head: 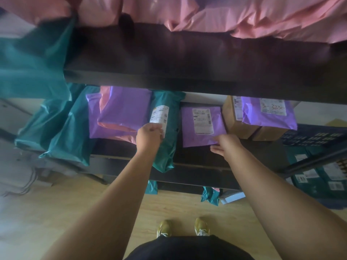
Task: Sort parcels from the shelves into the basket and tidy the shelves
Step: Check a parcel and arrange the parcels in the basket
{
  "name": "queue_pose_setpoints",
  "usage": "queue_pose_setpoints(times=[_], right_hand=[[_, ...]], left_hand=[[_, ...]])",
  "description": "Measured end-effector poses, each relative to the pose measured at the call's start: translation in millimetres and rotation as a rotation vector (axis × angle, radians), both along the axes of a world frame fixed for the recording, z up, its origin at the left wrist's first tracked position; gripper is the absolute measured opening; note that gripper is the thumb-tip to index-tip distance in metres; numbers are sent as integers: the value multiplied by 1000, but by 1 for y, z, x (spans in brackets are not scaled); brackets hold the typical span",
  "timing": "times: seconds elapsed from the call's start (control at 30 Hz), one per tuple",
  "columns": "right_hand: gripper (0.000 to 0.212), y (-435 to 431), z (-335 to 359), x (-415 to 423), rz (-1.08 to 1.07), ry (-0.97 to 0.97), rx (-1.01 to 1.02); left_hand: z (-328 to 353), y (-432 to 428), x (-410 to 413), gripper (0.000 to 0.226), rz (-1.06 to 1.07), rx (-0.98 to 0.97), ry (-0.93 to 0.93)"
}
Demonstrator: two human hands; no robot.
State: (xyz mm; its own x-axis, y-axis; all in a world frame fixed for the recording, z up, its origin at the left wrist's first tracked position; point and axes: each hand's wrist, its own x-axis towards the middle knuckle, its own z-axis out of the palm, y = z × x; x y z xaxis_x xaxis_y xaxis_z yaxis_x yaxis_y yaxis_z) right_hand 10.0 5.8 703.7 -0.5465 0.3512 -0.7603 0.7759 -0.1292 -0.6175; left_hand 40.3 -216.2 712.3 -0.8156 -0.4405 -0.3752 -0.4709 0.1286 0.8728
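On the middle shelf (197, 156) lies a long teal parcel (165, 147) with a white label, its lower end hanging over the front edge. My left hand (149, 136) grips it near the label. Right of it lies a flat purple parcel (202, 124) with a label. My right hand (224, 144) holds its lower right corner, fingers on the bag and thumb below its edge. The dark basket (309, 136) at the far right holds teal labelled parcels.
Left on the same shelf are purple and pink parcels (122, 113) and teal bags (62, 128) overhanging. Two cardboard boxes (242, 126) with a purple parcel (268, 113) on top stand right. Pink bags (225, 14) fill the upper shelf. More parcels poke out below.
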Motion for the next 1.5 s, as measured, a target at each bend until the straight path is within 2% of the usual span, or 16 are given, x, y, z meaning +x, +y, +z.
queue_pose_setpoints(times=[0.07,0.13,0.2,0.3,0.4,0.5,0.67,0.93,1.1,1.37,1.5], right_hand=[[30,-2,0,2,76,8,306],[32,-8,-1,8,245,156,552],[37,-21,-1,16,418,292,623],[39,-49,1,23,555,344,657],[33,-77,-2,28,613,319,530],[15,-98,-12,33,572,259,288],[30,-124,-20,44,381,158,-86],[36,-121,-17,51,239,132,-267],[40,-118,-13,55,116,118,-418],[30,-71,3,62,141,158,-427],[29,-49,3,69,156,205,-495]], left_hand=[[1,-13,0,29,30,-57,5],[1,-25,0,28,65,-130,-2],[0,-36,0,28,76,-184,-50],[-6,-43,3,17,-22,-184,-146],[-15,-47,10,23,-116,-110,-203],[-23,-51,16,34,-134,-60,-218],[-31,-60,19,36,-193,23,-223],[-34,-64,22,33,-200,230,-254],[-41,-55,24,48,-158,463,-260],[-9,-31,41,14,-102,668,-167],[-3,-17,53,15,-85,735,-155]])
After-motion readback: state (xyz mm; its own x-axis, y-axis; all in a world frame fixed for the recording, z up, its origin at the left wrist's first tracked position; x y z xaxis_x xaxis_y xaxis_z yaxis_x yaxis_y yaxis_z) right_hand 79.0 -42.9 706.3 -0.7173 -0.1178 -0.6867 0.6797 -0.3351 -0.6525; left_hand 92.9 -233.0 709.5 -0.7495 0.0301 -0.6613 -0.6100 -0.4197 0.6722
